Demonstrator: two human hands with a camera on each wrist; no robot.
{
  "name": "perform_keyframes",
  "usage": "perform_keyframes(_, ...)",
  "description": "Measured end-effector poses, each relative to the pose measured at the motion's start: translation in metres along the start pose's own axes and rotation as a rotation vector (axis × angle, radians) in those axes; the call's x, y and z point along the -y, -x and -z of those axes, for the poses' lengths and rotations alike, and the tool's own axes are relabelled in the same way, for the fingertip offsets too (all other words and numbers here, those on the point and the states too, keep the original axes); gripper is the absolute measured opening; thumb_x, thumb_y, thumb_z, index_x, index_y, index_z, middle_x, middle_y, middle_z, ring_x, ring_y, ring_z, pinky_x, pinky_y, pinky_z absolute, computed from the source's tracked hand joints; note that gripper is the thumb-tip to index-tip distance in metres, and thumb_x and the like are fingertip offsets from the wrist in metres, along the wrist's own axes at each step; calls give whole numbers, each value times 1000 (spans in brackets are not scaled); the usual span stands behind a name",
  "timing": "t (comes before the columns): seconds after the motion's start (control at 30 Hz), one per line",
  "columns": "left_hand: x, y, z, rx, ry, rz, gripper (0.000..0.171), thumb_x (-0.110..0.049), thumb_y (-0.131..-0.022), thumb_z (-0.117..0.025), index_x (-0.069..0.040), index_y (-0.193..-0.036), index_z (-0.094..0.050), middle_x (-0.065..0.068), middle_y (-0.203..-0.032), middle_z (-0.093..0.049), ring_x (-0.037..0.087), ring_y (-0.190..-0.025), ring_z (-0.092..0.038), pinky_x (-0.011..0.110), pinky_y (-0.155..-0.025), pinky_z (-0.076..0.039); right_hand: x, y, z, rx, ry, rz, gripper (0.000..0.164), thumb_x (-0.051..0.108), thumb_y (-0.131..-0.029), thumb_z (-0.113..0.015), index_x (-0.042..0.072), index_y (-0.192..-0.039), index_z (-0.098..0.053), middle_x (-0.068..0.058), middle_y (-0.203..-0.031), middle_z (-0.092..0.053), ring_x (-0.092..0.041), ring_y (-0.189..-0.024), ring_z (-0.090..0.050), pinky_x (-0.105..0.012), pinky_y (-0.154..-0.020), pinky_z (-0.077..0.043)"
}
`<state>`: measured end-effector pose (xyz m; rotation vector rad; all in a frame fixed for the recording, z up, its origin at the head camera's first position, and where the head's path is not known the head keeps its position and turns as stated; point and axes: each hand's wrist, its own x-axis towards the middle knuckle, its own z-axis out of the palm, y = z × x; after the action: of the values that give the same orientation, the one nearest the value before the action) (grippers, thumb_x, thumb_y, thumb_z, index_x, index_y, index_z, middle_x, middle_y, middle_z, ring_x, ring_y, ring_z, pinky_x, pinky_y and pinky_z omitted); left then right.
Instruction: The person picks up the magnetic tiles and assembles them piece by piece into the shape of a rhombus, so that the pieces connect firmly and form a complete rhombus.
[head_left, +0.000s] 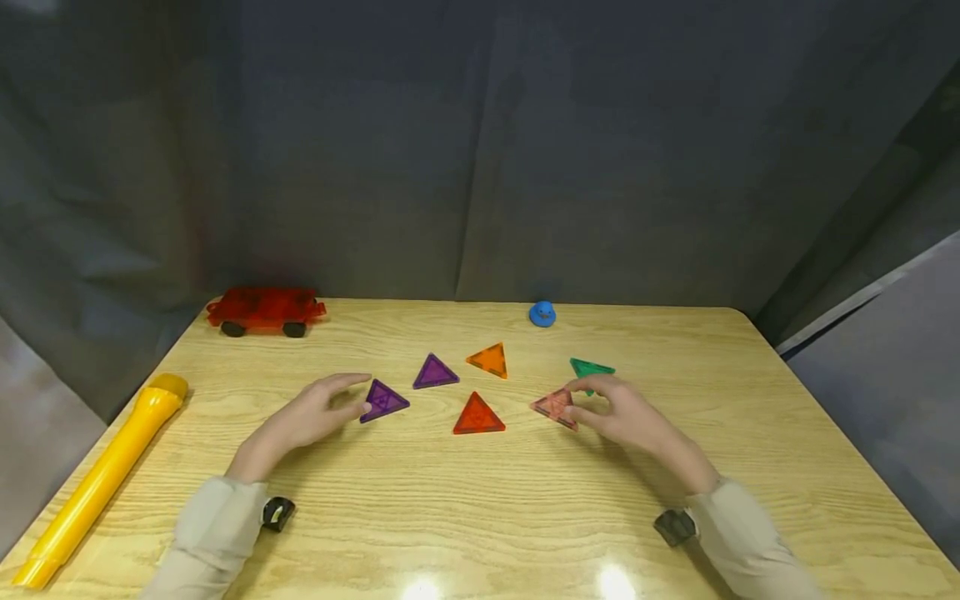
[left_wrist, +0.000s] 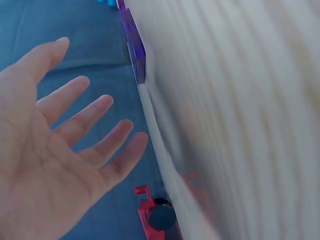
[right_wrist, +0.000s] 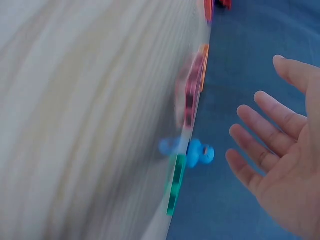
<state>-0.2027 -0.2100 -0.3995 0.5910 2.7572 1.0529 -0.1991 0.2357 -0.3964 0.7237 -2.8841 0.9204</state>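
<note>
My left hand (head_left: 318,412) hovers beside a purple triangular tile (head_left: 386,400), thumb and forefinger overlapping its left edge in the head view. In the left wrist view that hand (left_wrist: 75,140) has its fingers spread, apart from the purple tile (left_wrist: 136,50). On the other side, my right hand (head_left: 622,412) is over the right part of a translucent pink triangle tile (head_left: 552,406). The right wrist view shows this hand (right_wrist: 280,135) with loosely extended fingers and nothing between them. A green triangle tile (head_left: 588,367) lies just behind it, partly covered.
Between the hands lie a red triangle (head_left: 478,417), a second purple triangle (head_left: 435,372) and an orange one (head_left: 491,361). At the back are a blue toy duck (head_left: 542,314) and a red wheeled toy (head_left: 266,310). A yellow microphone-shaped stick (head_left: 105,483) lies along the left edge.
</note>
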Motion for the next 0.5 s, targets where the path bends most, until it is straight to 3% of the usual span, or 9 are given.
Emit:
perform_keyframes(0.27,-1,-6,-4,61,18,-40,61,-33,-95,-59,1,-142,-41,24,-147,-36,44,-134,-31,57,-108,-26,21,-12,-14,46,-14,89,42,31,-90,-66,3,-121,-62,-12,-121,-62,-32,-116,-54,-50,-95,-44)
perform_keyframes(0.5,1,-8,-6,87,-33,-65,60,-33,-93,-61,-3,-142,-43,26,-148,-32,48,-136,-23,64,-107,-20,35,-22,-27,166,-61,138,52,38,-93,-61,4,-131,-56,-15,-137,-52,-29,-113,-56,-47,-94,-45)
